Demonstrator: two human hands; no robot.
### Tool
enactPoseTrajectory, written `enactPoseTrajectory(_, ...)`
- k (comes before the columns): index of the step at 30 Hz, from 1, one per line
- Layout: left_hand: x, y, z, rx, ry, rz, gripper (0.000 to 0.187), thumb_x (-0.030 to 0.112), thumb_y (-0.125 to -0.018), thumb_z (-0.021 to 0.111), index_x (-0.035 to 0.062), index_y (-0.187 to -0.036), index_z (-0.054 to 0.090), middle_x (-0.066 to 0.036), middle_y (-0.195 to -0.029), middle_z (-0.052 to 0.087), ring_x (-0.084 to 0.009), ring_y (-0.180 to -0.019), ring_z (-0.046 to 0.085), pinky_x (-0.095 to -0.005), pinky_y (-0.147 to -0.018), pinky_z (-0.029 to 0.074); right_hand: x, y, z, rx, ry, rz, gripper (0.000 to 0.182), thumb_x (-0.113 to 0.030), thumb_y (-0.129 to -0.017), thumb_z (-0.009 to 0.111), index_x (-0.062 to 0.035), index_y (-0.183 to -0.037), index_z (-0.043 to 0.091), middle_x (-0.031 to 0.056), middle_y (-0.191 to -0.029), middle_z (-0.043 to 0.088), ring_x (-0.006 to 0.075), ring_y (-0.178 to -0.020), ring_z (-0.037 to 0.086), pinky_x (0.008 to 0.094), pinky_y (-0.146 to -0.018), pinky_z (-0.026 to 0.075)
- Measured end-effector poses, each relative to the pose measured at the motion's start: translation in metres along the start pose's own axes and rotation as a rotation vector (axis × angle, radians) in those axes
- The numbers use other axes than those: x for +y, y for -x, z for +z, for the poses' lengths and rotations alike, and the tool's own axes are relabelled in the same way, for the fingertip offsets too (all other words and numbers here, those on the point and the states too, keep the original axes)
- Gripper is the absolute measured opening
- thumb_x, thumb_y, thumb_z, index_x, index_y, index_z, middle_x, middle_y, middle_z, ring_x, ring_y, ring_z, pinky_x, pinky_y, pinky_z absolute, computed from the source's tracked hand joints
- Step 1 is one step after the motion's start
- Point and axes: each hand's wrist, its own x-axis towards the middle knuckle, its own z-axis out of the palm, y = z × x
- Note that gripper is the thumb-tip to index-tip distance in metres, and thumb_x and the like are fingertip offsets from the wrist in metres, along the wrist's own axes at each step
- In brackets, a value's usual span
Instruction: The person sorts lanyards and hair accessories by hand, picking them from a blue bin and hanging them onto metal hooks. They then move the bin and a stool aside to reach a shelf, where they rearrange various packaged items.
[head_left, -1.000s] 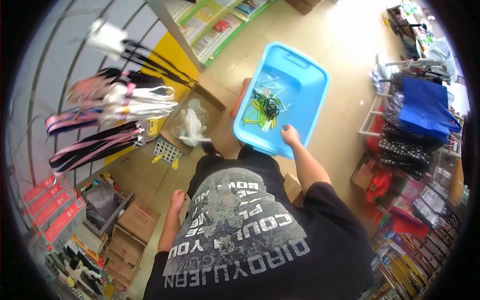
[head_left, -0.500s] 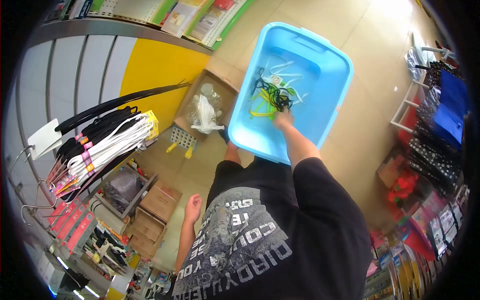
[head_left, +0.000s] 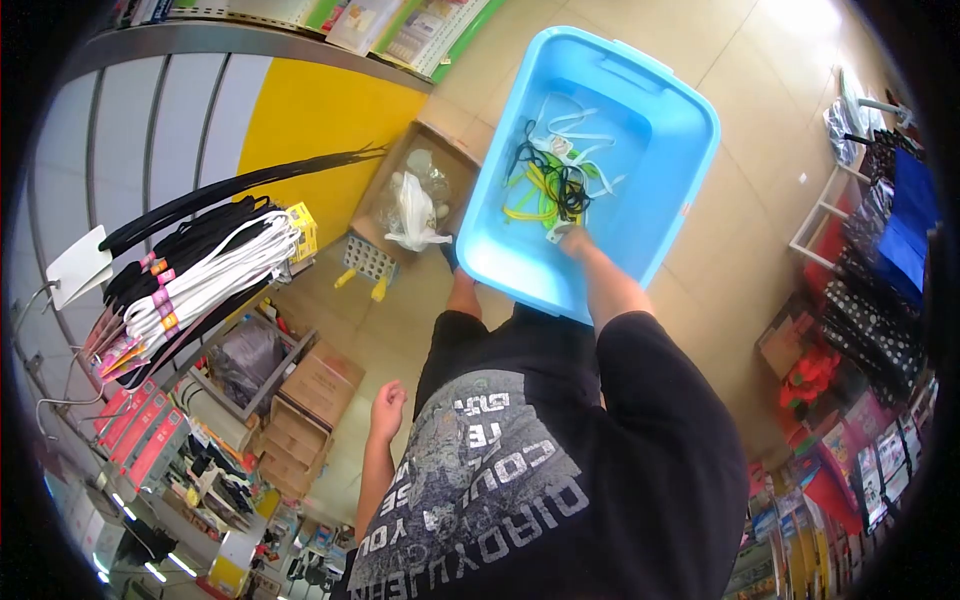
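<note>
A light blue plastic tub [head_left: 665, 215] stands on the floor in front of my legs. Inside it lies a loose tangle of flat shoelaces [head_left: 565, 190] in yellow, black, green and white. My right hand [head_left: 575, 243] reaches down into the tub at the near end of the tangle, its fingers closed on a small white tag [head_left: 556, 232] beside the laces. My left hand [head_left: 388, 408] hangs by my left side, fingers loosely curled, with nothing visible in it.
To the left, bundled black and white shoelaces [head_left: 215, 265] hang from hooks. An open cardboard box [head_left: 405, 205] with plastic bags sits left of the tub, near a perforated yellow-handled item [head_left: 368, 262]. More cartons [head_left: 318, 380] stand behind it. Umbrellas [head_left: 875, 310] hang at the right.
My right hand has shifted slightly down and away from the black laces, and a white tag now shows at its fingers. The left hand stays at my side.
</note>
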Motion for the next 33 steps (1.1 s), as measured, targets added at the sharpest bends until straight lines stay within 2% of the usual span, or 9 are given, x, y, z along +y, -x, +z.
enactPoseTrajectory(2, 0.000, 0.005, 0.002, 0.005, 0.024, -0.010, 0.031, 0.012, -0.087, 0.051, 0.0006, -0.116, 0.050, -0.010, -0.094, 0.062, -0.0166, -0.086, 0.059, -0.0284, -0.079, 0.046, 0.004, -0.011, 0.016, 0.017, -0.008, -0.077, 0.038, -0.018, -0.078, 0.051, -0.0198, -0.116, 0.058, 0.0156, -0.133, 0.038, 0.0344, -0.123, 0.039, 0.0424, -0.100, 0.036)
enactPoseTrajectory(7, -0.004, 0.016, 0.005, 0.006, -0.008, -0.067, 0.032, 0.011, -0.087, 0.051, 0.0005, -0.117, 0.050, -0.010, -0.096, 0.062, -0.0163, -0.086, 0.059, -0.0282, -0.081, 0.045, -0.063, 0.050, -0.003, 0.162, 0.057, 0.196, 0.045, -0.021, -0.079, 0.050, -0.0159, -0.123, 0.052, 0.0140, -0.138, 0.031, 0.0342, -0.121, 0.041, 0.0423, -0.100, 0.036)
enactPoseTrajectory(11, -0.008, 0.019, 0.006, -0.011, 0.008, -0.085, 0.032, 0.013, -0.087, 0.052, 0.0002, -0.116, 0.050, -0.010, -0.096, 0.062, -0.0161, -0.087, 0.058, -0.0281, -0.080, 0.045, -0.068, 0.056, -0.003, 0.241, 0.120, 0.133, 0.043, -0.017, -0.078, 0.052, -0.0089, -0.120, 0.053, 0.0122, -0.137, 0.033, 0.0338, -0.118, 0.043, 0.0419, -0.098, 0.039)
enactPoseTrajectory(16, -0.015, 0.000, 0.001, -0.047, -0.047, 0.002, 0.032, 0.016, -0.087, 0.053, 0.0019, -0.116, 0.052, -0.009, -0.093, 0.062, -0.0159, -0.085, 0.058, -0.0283, -0.078, 0.046, -0.054, 0.056, -0.001, 0.465, 0.021, -0.176, 0.025, -0.009, -0.071, 0.057, -0.0005, -0.094, 0.063, 0.0174, -0.103, 0.059, 0.0349, -0.098, 0.056, 0.0402, -0.085, 0.046)
enactPoseTrajectory(22, -0.015, -0.055, -0.009, -0.087, -0.025, 0.117, 0.033, 0.021, -0.087, 0.055, 0.0029, -0.114, 0.053, -0.011, -0.097, 0.063, -0.0177, -0.089, 0.059, -0.0301, -0.079, 0.047, -0.048, 0.120, -0.021, 0.724, -0.020, -0.474, 0.012, -0.004, -0.069, 0.059, -0.0031, -0.081, 0.063, 0.0177, -0.086, 0.059, 0.0358, -0.085, 0.058, 0.0427, -0.075, 0.047)
enactPoseTrajectory(28, 0.096, -0.078, -0.006, -0.149, -0.070, 0.495, 0.032, 0.011, -0.085, 0.058, 0.0015, -0.114, 0.052, -0.012, -0.101, 0.061, -0.0198, -0.096, 0.059, -0.0311, -0.085, 0.046, -0.121, 0.262, -0.057, 0.833, -0.135, -0.703, 0.013, -0.008, -0.069, 0.069, -0.0052, -0.078, 0.060, 0.0145, -0.093, 0.054, 0.0304, -0.093, 0.053, 0.0375, -0.080, 0.044)
enactPoseTrajectory(30, 0.144, -0.079, -0.001, -0.235, -0.015, 0.686, 0.037, 0.008, -0.083, 0.059, 0.0022, -0.118, 0.049, -0.010, -0.108, 0.059, -0.0184, -0.103, 0.057, -0.0316, -0.088, 0.045, -0.154, 0.314, -0.067, 0.882, -0.405, -1.011, 0.014, -0.007, -0.072, 0.068, -0.0046, -0.081, 0.058, 0.0136, -0.101, 0.056, 0.0268, -0.097, 0.054, 0.0357, -0.084, 0.043)
enactPoseTrajectory(31, 0.184, -0.063, -0.004, -0.302, -0.086, 0.689, 0.043, 0.005, -0.083, 0.059, 0.0022, -0.123, 0.046, -0.011, -0.118, 0.056, -0.0196, -0.109, 0.054, -0.0322, -0.093, 0.042, -0.164, 0.328, -0.070, 0.660, -0.647, -1.043, 0.011, -0.006, -0.082, 0.061, -0.0034, -0.090, 0.054, 0.0145, -0.107, 0.057, 0.0239, -0.099, 0.055, 0.0353, -0.090, 0.042)
enactPoseTrajectory(33, 0.234, -0.049, 0.002, -0.350, -0.027, 1.013, 0.056, 0.013, -0.080, 0.064, 0.0021, -0.129, 0.040, -0.015, -0.128, 0.048, -0.0235, -0.117, 0.049, -0.0335, -0.098, 0.038, -0.206, 0.393, -0.075, 0.539, -0.754, -1.171, 0.009, -0.006, -0.087, 0.054, -0.0029, -0.095, 0.051, 0.0160, -0.106, 0.057, 0.0243, -0.097, 0.057, 0.0365, -0.090, 0.042)
